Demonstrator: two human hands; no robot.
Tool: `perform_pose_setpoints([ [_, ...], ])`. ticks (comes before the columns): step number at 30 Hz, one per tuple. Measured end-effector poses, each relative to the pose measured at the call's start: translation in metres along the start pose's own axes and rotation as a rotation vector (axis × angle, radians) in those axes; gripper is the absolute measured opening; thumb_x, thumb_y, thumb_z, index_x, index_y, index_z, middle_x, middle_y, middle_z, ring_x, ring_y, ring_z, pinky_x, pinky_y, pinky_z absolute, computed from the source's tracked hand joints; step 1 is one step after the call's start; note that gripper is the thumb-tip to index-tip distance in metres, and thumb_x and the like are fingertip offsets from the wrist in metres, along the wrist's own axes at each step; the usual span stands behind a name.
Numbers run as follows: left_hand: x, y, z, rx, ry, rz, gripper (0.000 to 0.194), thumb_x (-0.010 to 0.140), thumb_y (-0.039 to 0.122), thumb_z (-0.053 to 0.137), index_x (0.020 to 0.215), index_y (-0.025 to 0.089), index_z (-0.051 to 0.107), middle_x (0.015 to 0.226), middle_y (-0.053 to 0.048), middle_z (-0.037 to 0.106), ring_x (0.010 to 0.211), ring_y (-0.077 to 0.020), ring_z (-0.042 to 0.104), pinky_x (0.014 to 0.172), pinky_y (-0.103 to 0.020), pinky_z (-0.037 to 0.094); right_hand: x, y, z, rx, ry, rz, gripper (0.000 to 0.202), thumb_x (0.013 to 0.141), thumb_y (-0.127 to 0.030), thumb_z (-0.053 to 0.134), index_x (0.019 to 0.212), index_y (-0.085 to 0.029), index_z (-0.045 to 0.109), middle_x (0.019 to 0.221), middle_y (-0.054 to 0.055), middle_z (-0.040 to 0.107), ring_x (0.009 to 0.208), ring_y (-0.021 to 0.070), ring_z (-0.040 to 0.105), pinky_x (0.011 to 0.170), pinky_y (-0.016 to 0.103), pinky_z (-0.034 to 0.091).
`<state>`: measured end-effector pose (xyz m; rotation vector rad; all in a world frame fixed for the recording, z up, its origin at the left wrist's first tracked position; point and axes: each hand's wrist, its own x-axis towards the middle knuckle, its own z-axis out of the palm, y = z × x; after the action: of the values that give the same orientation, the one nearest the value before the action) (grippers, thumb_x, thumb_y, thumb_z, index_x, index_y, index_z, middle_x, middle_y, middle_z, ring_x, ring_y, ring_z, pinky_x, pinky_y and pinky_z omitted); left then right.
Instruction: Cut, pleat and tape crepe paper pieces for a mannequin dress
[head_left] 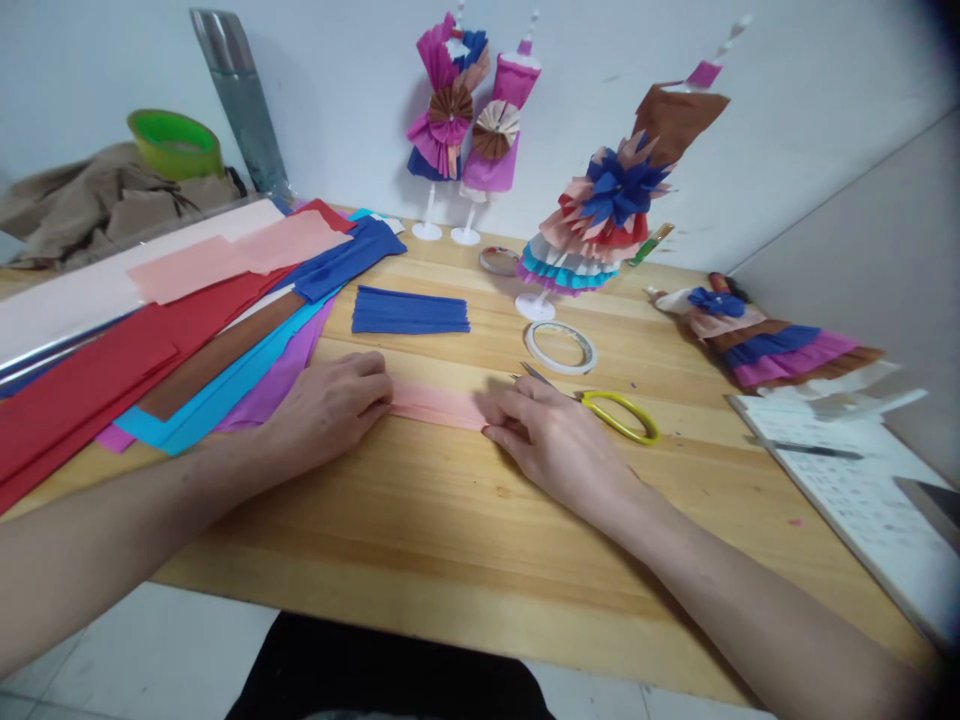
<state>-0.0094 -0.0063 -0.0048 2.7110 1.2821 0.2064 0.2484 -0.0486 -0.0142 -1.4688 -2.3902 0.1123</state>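
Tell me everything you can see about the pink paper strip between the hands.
The pink paper strip is a narrow, pale pink band that looks like crepe paper, lying flat and lengthwise across the wooden table. The left hand presses on its left end and the right hand covers its right end, so only the middle shows. Its full length is hidden.

paper strip [439,405] lies on the table [450,540] between both hands, left hand [330,405] and right hand [544,440] on its ends. scissors [611,412] just right, tape ring [560,347] behind them, folded stack [410,311] behind the strip.
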Motion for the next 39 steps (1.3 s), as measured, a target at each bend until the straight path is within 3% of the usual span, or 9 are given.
perform_pose_setpoints([
  [6,-0.001,-0.006,0.002,0.027,0.104,0.063,0.027,0.095,0.022,0.039,0.08,0.017,0.061,0.09,-0.005,0.062,0.083,-0.0175,0.059,0.069,-0.028,0.043,-0.001,0.007,0.002,-0.051,0.18,-0.23,0.012,0.092,-0.018,0.054,0.087,-0.016,0.065,0.084,0.009,0.064,0.077,0.0206,0.057,0.065,0.031,0.045],
  [13,-0.002,-0.011,0.001,0.042,0.161,0.085,0.025,0.093,0.016,0.037,0.082,0.017,0.06,0.083,-0.004,0.063,0.078,-0.0165,0.059,0.067,-0.027,0.045,0.001,0.01,0.002,-0.139,0.233,-0.253,0.021,0.095,-0.022,0.05,0.077,-0.018,0.06,0.071,0.005,0.061,0.064,0.0163,0.055,0.059,0.028,0.043],
  [19,-0.005,-0.009,0.001,0.078,0.291,0.183,0.024,0.094,0.02,0.042,0.106,0.019,0.063,0.11,-0.008,0.062,0.093,-0.0176,0.061,0.069,-0.027,0.048,0.001,0.007,0.004,-0.175,0.241,-0.294,0.022,0.095,-0.022,0.05,0.075,-0.018,0.059,0.071,0.005,0.062,0.065,0.0176,0.057,0.057,0.028,0.043],
  [24,-0.005,-0.007,0.003,0.214,0.196,0.293,0.027,0.095,0.019,0.041,0.093,0.019,0.068,0.104,-0.007,0.062,0.091,-0.0172,0.059,0.064,-0.026,0.045,0.001,0.005,0.005,-0.147,0.218,-0.298,0.02,0.095,-0.022,0.05,0.079,-0.018,0.061,0.073,0.006,0.063,0.068,0.0179,0.058,0.059,0.029,0.044],
  [32,-0.003,-0.008,0.008,0.225,0.244,0.313,0.029,0.095,0.018,0.044,0.073,0.017,0.063,0.088,-0.004,0.063,0.079,-0.0146,0.055,0.058,-0.025,0.038,0.0,0.006,0.006,-0.094,0.174,-0.29,0.014,0.093,-0.021,0.053,0.082,-0.018,0.061,0.075,0.006,0.063,0.071,0.0184,0.059,0.06,0.029,0.046],
  [39,-0.005,-0.008,0.007,0.238,0.214,0.36,0.028,0.093,0.008,0.041,0.075,0.016,0.062,0.09,-0.006,0.063,0.079,-0.0165,0.053,0.058,-0.026,0.039,-0.001,0.003,0.006,-0.032,0.17,-0.268,0.009,0.088,-0.021,0.058,0.092,-0.015,0.064,0.089,0.011,0.063,0.08,0.0219,0.06,0.065,0.033,0.05],
])
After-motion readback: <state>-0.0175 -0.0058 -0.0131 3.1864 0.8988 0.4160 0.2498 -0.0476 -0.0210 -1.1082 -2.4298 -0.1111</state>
